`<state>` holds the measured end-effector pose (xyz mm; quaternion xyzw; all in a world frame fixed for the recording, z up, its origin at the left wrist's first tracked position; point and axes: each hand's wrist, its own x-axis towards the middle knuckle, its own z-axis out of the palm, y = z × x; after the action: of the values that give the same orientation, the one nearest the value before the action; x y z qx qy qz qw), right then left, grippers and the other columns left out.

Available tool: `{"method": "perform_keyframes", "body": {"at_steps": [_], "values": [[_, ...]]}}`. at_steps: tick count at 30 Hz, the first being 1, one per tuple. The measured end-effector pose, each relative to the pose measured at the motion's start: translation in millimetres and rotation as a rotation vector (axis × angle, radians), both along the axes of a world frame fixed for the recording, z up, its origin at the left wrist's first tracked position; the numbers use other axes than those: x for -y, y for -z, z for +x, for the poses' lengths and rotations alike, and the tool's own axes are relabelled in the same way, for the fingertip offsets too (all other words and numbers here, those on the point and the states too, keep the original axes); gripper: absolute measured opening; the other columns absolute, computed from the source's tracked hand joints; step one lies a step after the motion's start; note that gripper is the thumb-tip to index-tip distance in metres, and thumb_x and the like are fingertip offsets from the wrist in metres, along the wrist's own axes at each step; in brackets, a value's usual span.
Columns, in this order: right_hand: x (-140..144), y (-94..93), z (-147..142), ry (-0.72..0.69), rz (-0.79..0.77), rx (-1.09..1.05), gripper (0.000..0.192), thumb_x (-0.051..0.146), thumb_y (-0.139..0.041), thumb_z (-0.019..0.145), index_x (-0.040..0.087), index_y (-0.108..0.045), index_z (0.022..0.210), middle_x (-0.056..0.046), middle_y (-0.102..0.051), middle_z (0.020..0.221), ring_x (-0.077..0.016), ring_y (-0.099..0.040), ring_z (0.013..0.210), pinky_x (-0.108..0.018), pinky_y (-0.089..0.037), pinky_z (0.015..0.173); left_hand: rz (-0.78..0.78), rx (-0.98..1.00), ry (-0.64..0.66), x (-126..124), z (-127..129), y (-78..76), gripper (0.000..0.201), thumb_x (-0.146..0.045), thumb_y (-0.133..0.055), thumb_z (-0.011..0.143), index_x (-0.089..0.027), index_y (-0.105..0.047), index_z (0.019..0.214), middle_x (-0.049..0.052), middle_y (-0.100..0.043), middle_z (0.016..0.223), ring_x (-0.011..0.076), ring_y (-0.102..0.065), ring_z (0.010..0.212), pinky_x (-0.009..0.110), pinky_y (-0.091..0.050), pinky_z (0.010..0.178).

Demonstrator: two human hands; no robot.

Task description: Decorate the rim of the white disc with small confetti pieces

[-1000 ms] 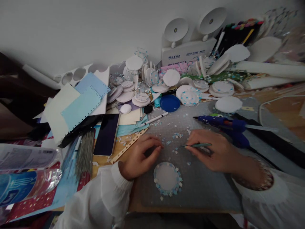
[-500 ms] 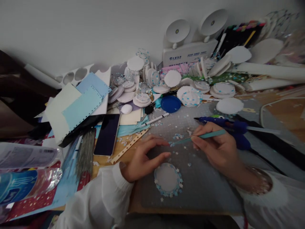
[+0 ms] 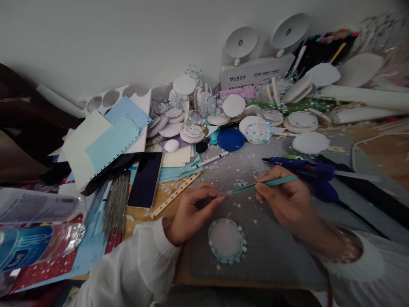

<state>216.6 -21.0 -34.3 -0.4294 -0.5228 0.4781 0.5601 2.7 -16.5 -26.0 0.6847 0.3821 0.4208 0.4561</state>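
Note:
My right hand (image 3: 284, 198) grips teal tweezers (image 3: 271, 182) whose tip points left and meets the fingertips of my left hand (image 3: 191, 211). The left thumb and forefinger are pinched together at that tip; what lies between them is too small to see. Both hands hover over a grey cutting mat (image 3: 271, 247). Just below them lies a white foam disc (image 3: 226, 239) rimmed with small blue and white stars. Loose star pieces (image 3: 239, 183) are scattered on the mat above the hands.
A blue glue gun (image 3: 303, 168) lies right behind my right hand. A phone (image 3: 146, 179), a white pen (image 3: 209, 160), a blue lid (image 3: 230, 139), paper sheets (image 3: 105, 140) and several piled foam discs (image 3: 191, 128) crowd the back. A plastic bottle (image 3: 28, 245) lies at left.
The tweezers rose from the mat and swung left, and their tip now meets my left fingertips. My left fingers closed into a pinch at that tip.

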Motion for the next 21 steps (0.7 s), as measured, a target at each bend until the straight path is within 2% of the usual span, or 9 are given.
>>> {"method": "perform_keyframes", "body": {"at_steps": [15,21], "values": [[2,-12.6,-3,-0.033,0.082,0.138,0.016,0.033,-0.068,0.082,0.023,-0.059,0.073,0.000,-0.056,0.065,-0.0133,-0.056,0.056,-0.027,-0.048,0.048,-0.060,0.022,0.006,0,0,5.4,0.011,-0.025,-0.067,0.085,-0.016,-0.072,0.084,0.007,-0.071,0.085,0.0166,-0.066,0.081,0.028,-0.054,0.074],[0,-4.3,1,-0.010,0.026,0.046,0.012,0.029,-0.069,0.081,0.024,-0.059,0.077,0.002,-0.056,0.067,-0.0117,-0.055,0.053,-0.026,-0.045,0.046,-0.056,0.016,0.008,0,0,2.0,0.011,-0.023,-0.066,0.086,-0.014,-0.072,0.083,0.007,-0.071,0.084,0.0161,-0.066,0.081,0.027,-0.052,0.075]]}}
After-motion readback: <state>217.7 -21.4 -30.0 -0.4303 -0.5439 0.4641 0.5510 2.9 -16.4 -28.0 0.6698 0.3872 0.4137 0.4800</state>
